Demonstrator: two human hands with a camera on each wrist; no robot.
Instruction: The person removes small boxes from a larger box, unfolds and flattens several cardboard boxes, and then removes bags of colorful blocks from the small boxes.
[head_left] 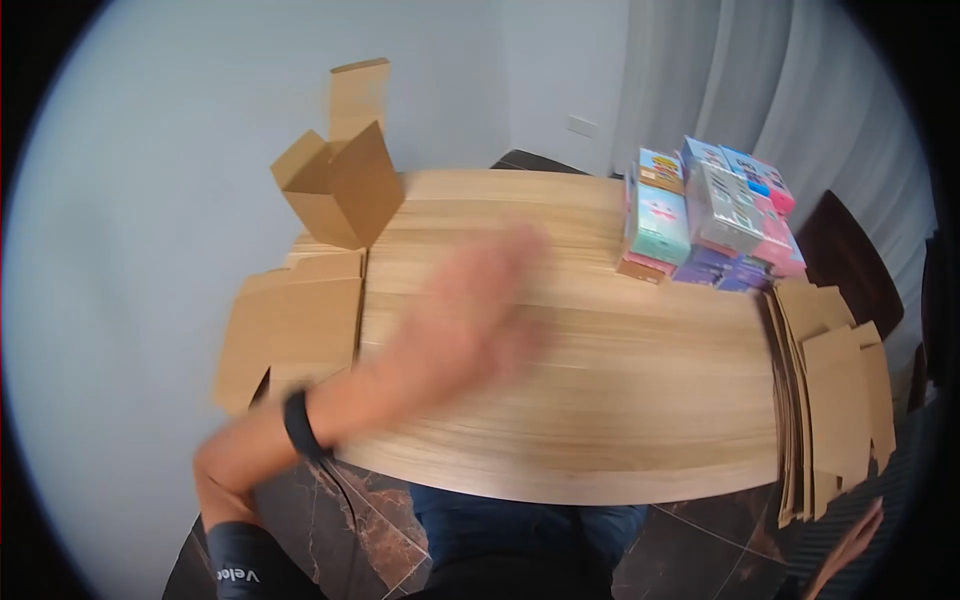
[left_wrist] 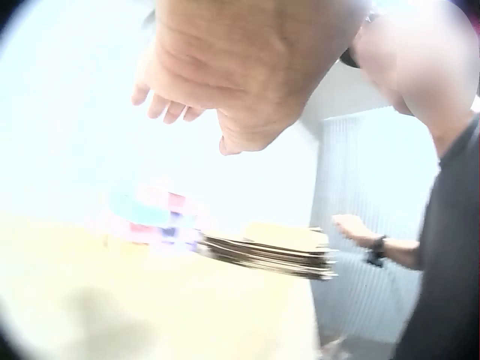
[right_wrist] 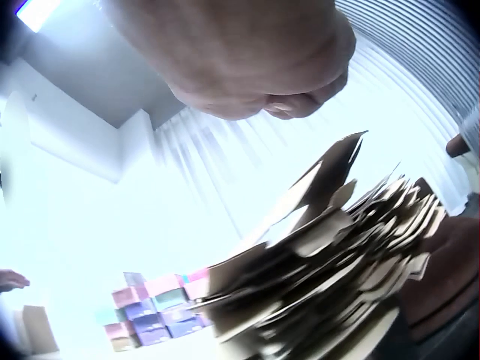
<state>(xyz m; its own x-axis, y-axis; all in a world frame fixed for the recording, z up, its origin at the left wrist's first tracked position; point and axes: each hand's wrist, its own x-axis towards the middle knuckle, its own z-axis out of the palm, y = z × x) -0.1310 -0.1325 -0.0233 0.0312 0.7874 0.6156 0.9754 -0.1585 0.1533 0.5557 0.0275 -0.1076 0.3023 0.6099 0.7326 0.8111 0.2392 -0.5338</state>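
Note:
My left hand (head_left: 470, 310), blurred, is over the middle of the wooden table (head_left: 600, 400) with nothing in its grasp. Its fingers (left_wrist: 172, 111) reach out loosely in the left wrist view. At the lower right of the head view, my right hand (head_left: 848, 552) hangs beside the table, its fingers extended and holding nothing. Closest to it is a stack of flattened cardboard boxes (head_left: 840, 400) at the table's right edge. The same stack (right_wrist: 322, 262) shows below my right hand (right_wrist: 240, 60) in the right wrist view.
An opened cardboard box (head_left: 360, 200) with raised flaps stands at the back left. Flat cardboard pieces (head_left: 300, 320) lie in front of it. Several colourful small boxes (head_left: 665, 215) are piled at the back right. A dark chair back (head_left: 850, 260) stands beyond the right edge.

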